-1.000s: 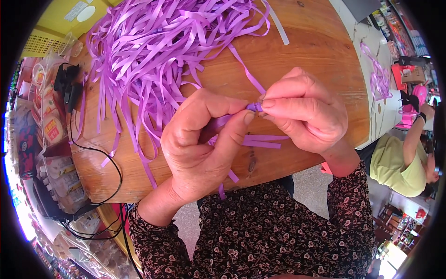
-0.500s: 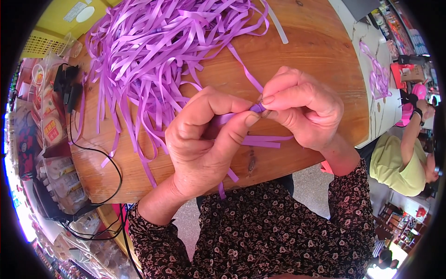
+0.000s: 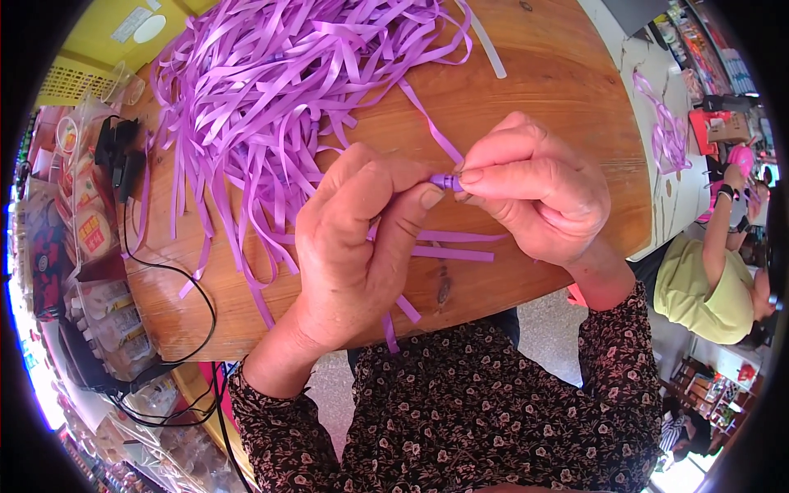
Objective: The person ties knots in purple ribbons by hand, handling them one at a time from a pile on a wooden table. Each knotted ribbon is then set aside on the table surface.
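Note:
Between my two hands is a small purple fitting (image 3: 447, 181), with a purple ribbon (image 3: 433, 127) running up from it toward the heap. My left hand (image 3: 353, 238) pinches the left end of the fitting between thumb and forefinger. The fingertips of my right hand (image 3: 538, 189) are closed on its right end. Loose ribbon ends (image 3: 452, 253) trail on the table below my hands. A large heap of purple ribbons (image 3: 271, 90) lies just beyond my left hand.
A black plug adapter (image 3: 119, 156) with a cable sits at the table's left edge beside packaged goods (image 3: 90, 222). A pale strip (image 3: 486, 41) lies at the far side. More purple ribbon (image 3: 670, 131) rests on a white surface at right. A person in a yellow top (image 3: 707, 287) is farther right.
My left fingers have slid slightly left along the piece, baring more of the purple fitting. My right hand keeps its pinch nearly in place. The person at right has moved their arm.

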Motion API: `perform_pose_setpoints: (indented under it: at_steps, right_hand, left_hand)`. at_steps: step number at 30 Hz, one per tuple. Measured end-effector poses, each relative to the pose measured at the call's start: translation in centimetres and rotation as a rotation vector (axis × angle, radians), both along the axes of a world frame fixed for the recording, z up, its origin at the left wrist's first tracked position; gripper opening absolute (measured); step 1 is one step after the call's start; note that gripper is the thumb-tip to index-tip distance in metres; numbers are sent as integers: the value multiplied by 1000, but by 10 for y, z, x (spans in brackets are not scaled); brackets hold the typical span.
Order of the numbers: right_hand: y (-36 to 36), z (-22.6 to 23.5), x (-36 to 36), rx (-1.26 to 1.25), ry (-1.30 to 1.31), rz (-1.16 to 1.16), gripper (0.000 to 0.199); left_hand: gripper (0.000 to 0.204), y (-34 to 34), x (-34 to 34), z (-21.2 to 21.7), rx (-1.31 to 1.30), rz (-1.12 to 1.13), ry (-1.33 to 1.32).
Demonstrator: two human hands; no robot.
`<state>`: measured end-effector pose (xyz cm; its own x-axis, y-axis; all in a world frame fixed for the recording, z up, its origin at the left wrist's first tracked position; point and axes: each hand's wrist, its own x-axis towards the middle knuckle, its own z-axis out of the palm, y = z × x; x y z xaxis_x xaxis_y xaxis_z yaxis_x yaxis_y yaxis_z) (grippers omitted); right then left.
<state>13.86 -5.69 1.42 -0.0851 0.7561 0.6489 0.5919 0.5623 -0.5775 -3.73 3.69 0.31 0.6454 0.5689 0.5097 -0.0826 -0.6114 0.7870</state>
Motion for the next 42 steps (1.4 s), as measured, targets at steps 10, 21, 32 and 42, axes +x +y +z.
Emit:
perform_pose_setpoints:
  at_steps: [10, 21, 32, 42]
  right_hand:
    - [2, -1, -2, -23, 64, -34, 21]
    - [1, 1, -1, -11, -54, -49, 22]
    - [-3, 2, 0, -111, 102, 34, 22]
    - [-3, 8, -4, 70, -158, 11, 24]
  left_hand:
    - [17, -3, -1, -1, -77, -19, -104]
    - [15, -6, -4, 4, -20, 34, 7]
    - [19, -5, -5, -1, 130, 10, -46]
    - [32, -10, -9, -5, 326, 58, 18]
